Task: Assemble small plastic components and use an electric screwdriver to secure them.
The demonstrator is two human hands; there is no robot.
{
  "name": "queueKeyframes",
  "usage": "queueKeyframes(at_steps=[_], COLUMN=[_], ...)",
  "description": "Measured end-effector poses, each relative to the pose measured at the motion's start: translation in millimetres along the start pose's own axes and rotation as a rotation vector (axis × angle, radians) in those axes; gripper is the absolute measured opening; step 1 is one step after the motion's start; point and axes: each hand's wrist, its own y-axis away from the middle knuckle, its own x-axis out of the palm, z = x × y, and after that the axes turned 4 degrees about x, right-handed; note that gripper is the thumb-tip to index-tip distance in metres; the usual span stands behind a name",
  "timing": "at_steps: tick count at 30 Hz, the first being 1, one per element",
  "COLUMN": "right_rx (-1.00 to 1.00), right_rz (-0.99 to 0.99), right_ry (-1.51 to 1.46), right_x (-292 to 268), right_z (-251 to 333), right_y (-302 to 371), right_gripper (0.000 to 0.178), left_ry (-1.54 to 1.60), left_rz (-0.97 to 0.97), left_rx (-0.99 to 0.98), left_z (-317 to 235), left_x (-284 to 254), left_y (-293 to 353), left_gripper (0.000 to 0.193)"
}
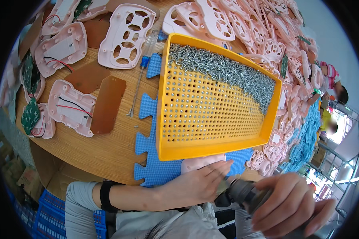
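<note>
My left hand (206, 181) lies back upward over a pale pink plastic shell (195, 162), its fingers stretched out to the right. They partly cover the shell, which rests on a blue foam mat (155, 169). My right hand (287, 203) is wrapped round a dark power screwdriver (245, 192), whose front end is close to the left fingers. The driver's tip and any screw there cannot be made out. Just beyond the shell, a yellow tray (215, 150) with rows of holes holds a heap of small silver screws (223, 65), many standing in the holes.
At the left of the wooden table (107, 157) are pink shells with wires (71, 105), brown boards (109, 104) and green circuit boards (30, 115). A long-shafted screwdriver (139, 83) lies beside the tray. Pink parts (263, 36) pile up behind, with blue parts (305, 135) at right. People (334, 85) are farther off.
</note>
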Motion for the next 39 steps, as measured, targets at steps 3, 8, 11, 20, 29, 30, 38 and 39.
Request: queueKeyframes(at_steps=[3, 8, 11, 20, 29, 30, 38, 39], right_rx=[0.171, -0.08, 0.116, 0.026, 0.004, -0.115, -0.114, -0.204], right_rz=[-0.062, -0.044, -0.012, 0.133, 0.171, 0.09, -0.021, 0.009], right_ry=[-0.065, 0.143, 0.133, 0.161, -0.069, -0.176, 0.025, -0.041], right_x=[23.0, 28.9, 28.1, 25.4, 19.1, 16.2, 30.7, 33.8], right_z=[-23.4, -22.6, -14.7, -24.9, -43.7, -56.1, -49.0, -53.6], right_y=[54.7, 9.9, 9.1, 1.8, 19.8, 39.1, 36.1, 25.0], right_gripper=[0.02, 0.054, 0.052, 0.055, 0.025, 0.023, 0.037, 0.042], left_ry=[-0.059, -0.135, -0.087, -0.006, 0.679, 0.663, 0.537, 0.954], left_rz=[0.033, -0.046, -0.101, -0.104, -0.476, -0.474, -0.597, -0.464], left_rx=[-0.13, -0.057, -0.093, -0.193, -0.338, -0.299, -0.337, -0.461], left_z=[-1.6, -5.2, -1.5, -7.2, -13.2, -14.0, -13.5, -11.3], left_x=[1.1, 2.7, 8.3, 23.5, 19.6, 24.0, 7.0, 10.4], left_y=[-1.5, 0.7, 1.4, -4.0, -1.1, -1.3, 8.4, 14.1], left_gripper=[0.042, 0.04, 0.039, 0.042, 0.008, 0.008, 0.017, 0.021])
